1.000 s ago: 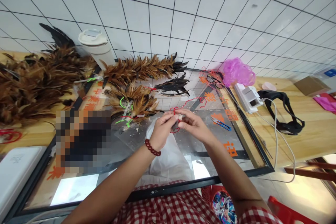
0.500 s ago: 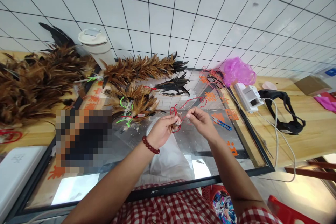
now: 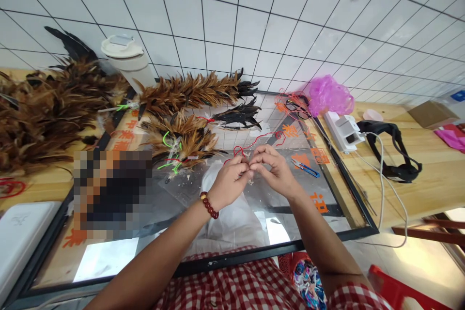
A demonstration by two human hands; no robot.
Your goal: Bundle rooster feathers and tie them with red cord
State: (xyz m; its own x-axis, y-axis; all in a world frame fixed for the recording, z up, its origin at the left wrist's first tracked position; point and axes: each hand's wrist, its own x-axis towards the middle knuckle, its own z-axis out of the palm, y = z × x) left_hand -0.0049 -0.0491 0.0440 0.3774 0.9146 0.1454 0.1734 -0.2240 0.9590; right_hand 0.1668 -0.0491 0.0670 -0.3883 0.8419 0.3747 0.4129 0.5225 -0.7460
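My left hand point(image 3: 229, 181), with a dark red bead bracelet point(image 3: 209, 205) at the wrist, is closed in a pinch on a red string point(image 3: 259, 139). Its loose length runs from behind my fingers to a curl on the glass-topped surface. My right hand point(image 3: 271, 169) meets it, thumb and fingers pinched together at the left fingertips, on the same string. The exact spot of the grip is hidden between my fingers. Left of my hands lies a bundle of brown feathers point(image 3: 194, 138) with green and red ties. Blue thread snips point(image 3: 305, 168) lie to the right.
A long brown feather strand point(image 3: 192, 91) and a black feather bunch point(image 3: 238, 114) lie behind. A large feather pile point(image 3: 32, 116) and white tumbler point(image 3: 127, 60) stand left. Glasses point(image 3: 298, 109), a pink plastic bag point(image 3: 330, 96), a power strip point(image 3: 343, 131) and black headgear point(image 3: 394, 150) are at right.
My right hand has moved left, from a little apart to touching my left hand. The small pale piece seen at my left fingertips is now covered, and less of the red string shows.
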